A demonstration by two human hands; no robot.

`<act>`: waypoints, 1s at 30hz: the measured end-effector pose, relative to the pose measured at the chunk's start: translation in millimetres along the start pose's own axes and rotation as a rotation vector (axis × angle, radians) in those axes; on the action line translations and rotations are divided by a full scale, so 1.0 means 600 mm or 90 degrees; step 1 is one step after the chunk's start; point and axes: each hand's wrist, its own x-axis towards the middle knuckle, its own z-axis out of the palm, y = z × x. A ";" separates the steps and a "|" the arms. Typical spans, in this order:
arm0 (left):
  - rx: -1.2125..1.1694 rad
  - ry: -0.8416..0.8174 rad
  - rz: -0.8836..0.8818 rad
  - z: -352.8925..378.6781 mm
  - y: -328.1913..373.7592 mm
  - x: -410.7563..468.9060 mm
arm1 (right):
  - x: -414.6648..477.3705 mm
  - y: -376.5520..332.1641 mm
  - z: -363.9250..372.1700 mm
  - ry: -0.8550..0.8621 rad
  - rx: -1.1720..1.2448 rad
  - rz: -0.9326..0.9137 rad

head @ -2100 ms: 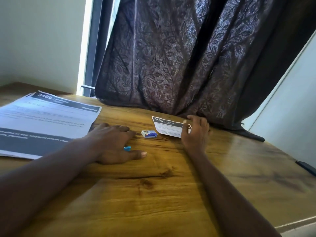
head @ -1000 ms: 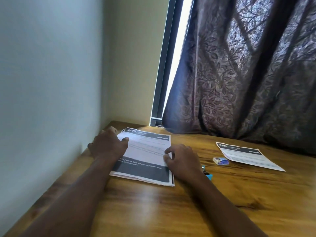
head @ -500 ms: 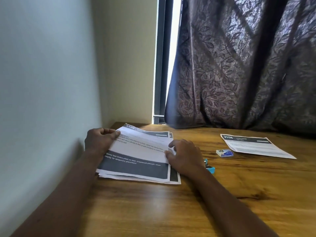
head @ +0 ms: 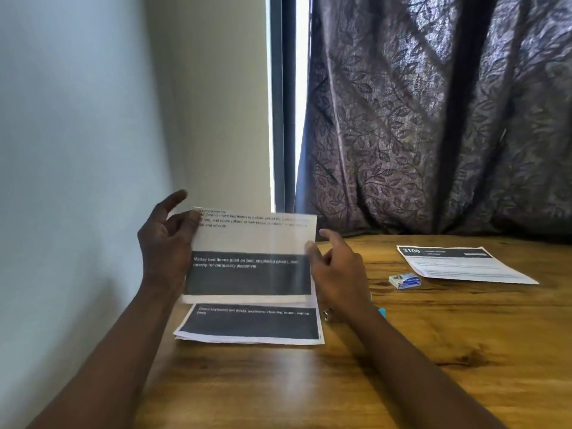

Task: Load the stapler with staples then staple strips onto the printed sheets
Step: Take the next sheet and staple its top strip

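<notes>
Top printed sheet (head: pixel 247 258), earlier flat, now raised in both hands' grip.

Dark leaf-patterned curtain (head: pixel 433 119) behind wooden table (head: pixel 433 351); pale wall (head: pixel 77 134) left.

Home room — leaf-patterned curtain (head: pixel 433 119), wooden table (head: pixel 402 366)

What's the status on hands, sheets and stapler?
Left hand and right hand lift top sheet off stack. Staple box unopened on table. Stapler mostly hidden behind right wrist.
</notes>
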 end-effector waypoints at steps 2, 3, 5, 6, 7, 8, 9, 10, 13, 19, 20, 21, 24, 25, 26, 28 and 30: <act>-0.015 -0.020 0.016 0.006 -0.003 -0.007 | -0.001 -0.009 -0.011 -0.041 0.181 0.085; -0.023 -0.038 0.018 0.011 -0.003 -0.013 | -0.001 -0.010 -0.017 -0.058 0.251 0.123; -0.050 -0.072 0.013 0.018 -0.005 -0.021 | 0.004 -0.014 -0.028 -0.094 0.379 0.189; -0.070 -0.087 0.007 0.021 -0.004 -0.024 | 0.006 -0.015 -0.033 -0.114 0.440 0.224; -0.089 -0.100 0.002 0.024 -0.001 -0.026 | 0.009 -0.016 -0.039 -0.129 0.488 0.257; -0.100 -0.113 -0.003 0.026 -0.001 -0.026 | 0.011 -0.016 -0.044 -0.138 0.522 0.285; -0.105 -0.131 -0.009 0.027 -0.001 -0.025 | 0.013 -0.015 -0.050 -0.143 0.544 0.303; -0.112 -0.152 -0.012 0.027 -0.004 -0.024 | 0.013 -0.014 -0.055 -0.142 0.562 0.311; -0.148 -0.223 -0.029 0.028 -0.006 -0.028 | 0.015 -0.008 -0.067 -0.095 0.605 0.319; -0.158 -0.291 -0.037 0.030 -0.011 -0.027 | 0.011 -0.003 -0.083 -0.075 0.629 0.346; -0.156 -0.299 -0.032 0.034 -0.005 -0.025 | 0.012 -0.006 -0.086 -0.089 0.638 0.341; -0.155 -0.309 -0.026 0.037 0.001 -0.026 | 0.013 -0.007 -0.088 -0.103 0.645 0.334; -0.132 -0.331 -0.003 0.038 0.006 -0.033 | 0.017 -0.007 -0.083 -0.122 0.653 0.311; -0.124 -0.347 0.005 0.039 0.004 -0.034 | 0.021 -0.005 -0.081 -0.119 0.652 0.303; -0.115 -0.358 0.012 0.039 0.003 -0.035 | 0.023 -0.003 -0.080 -0.114 0.651 0.296; -0.089 -0.362 0.030 0.037 0.000 -0.037 | 0.027 0.001 -0.079 -0.102 0.647 0.284; -0.041 -0.363 0.046 0.036 -0.006 -0.037 | 0.028 0.003 -0.081 -0.089 0.645 0.280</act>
